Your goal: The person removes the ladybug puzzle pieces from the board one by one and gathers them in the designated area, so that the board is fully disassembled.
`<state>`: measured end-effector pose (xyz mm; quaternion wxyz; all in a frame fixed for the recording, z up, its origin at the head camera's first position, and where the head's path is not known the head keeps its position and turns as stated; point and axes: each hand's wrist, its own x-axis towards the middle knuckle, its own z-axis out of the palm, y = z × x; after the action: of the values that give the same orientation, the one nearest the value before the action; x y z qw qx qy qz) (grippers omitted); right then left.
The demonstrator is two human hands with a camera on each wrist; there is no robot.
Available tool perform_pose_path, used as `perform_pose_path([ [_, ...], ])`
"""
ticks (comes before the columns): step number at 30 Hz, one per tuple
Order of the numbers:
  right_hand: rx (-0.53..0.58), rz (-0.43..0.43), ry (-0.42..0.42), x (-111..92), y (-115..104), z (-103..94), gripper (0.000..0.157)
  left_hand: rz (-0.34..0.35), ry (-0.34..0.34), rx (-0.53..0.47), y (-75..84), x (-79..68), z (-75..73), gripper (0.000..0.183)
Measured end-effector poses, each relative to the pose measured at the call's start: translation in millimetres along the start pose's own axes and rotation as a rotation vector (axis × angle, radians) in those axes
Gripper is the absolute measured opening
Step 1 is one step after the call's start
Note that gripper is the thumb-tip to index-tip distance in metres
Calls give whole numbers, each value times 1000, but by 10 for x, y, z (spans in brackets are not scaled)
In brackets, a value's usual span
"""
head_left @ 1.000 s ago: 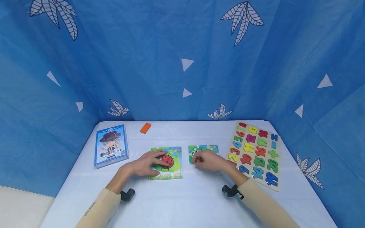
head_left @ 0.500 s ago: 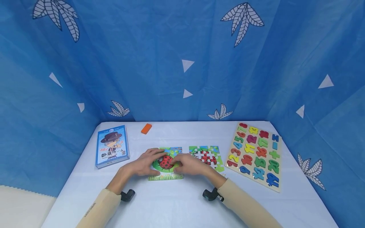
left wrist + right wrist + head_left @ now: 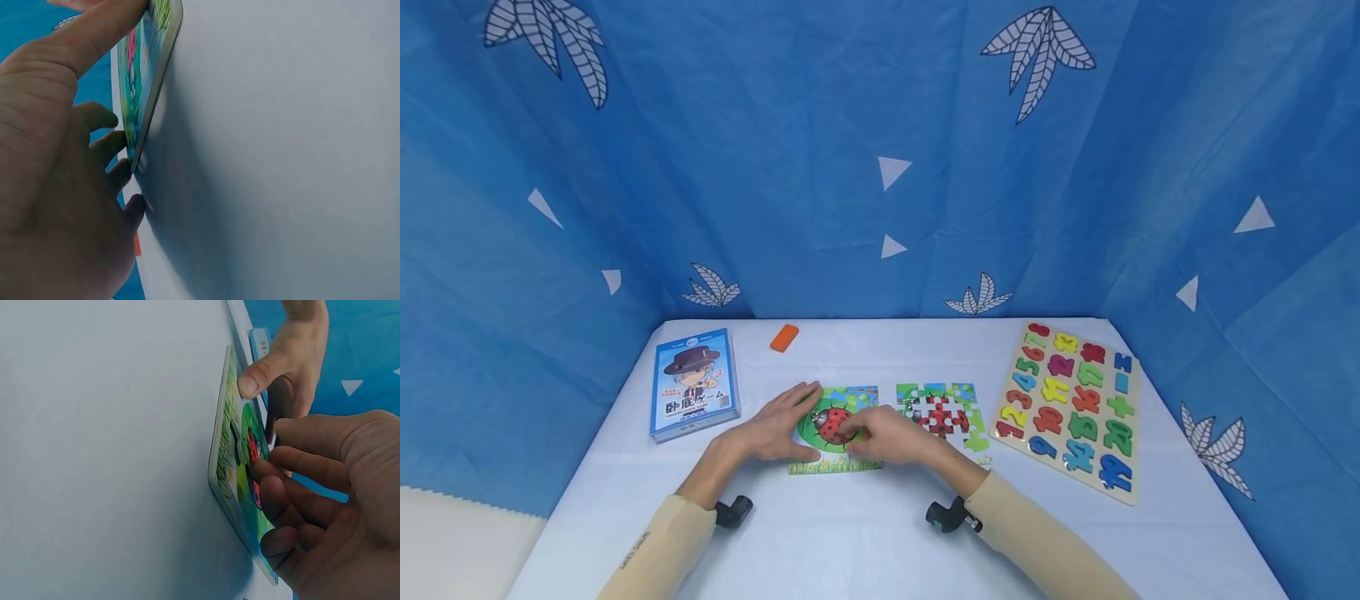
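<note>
A ladybug puzzle board [image 3: 831,467] lies on the white table in front of me. My left hand [image 3: 775,427] rests along its left side, thumb on the board's face and fingers spread at the far edge. From the right, my right hand [image 3: 891,435] reaches over the board with bent fingers. In the right wrist view, a small puzzle piece [image 3: 238,445] stands slightly tilted off the board at the right fingertips, which partly cover it. Just right of the board lie loosely fitted jigsaw pieces [image 3: 942,417] showing another ladybug, with an opening at the lower left.
A number puzzle board [image 3: 1067,408] with coloured digits lies at the right. On the left is a blue game box [image 3: 694,383] with a cartoon figure. An orange block [image 3: 784,337] lies near the back edge. Blue curtains [image 3: 820,208] enclose the table's back and sides.
My right hand has moved left from the loose jigsaw pieces onto the ladybug board. My left fingers have drawn back from over the picture to the board's left edge.
</note>
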<state>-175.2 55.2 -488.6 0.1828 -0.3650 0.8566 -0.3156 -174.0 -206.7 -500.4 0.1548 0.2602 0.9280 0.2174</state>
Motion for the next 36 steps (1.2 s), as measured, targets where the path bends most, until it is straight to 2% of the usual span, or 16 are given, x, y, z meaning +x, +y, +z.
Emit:
perform_pose_path([
  [9,-22,-17,17,37,-5,24,28,-8,-6,11,-6,-9,-7,109],
  [20,-81,-48,11,90,-14,65,27,23,-1,22,-30,-12,7,107],
  [36,-101,-24,-6,124,-43,89,30,32,-1,37,-45,-17,17,107],
])
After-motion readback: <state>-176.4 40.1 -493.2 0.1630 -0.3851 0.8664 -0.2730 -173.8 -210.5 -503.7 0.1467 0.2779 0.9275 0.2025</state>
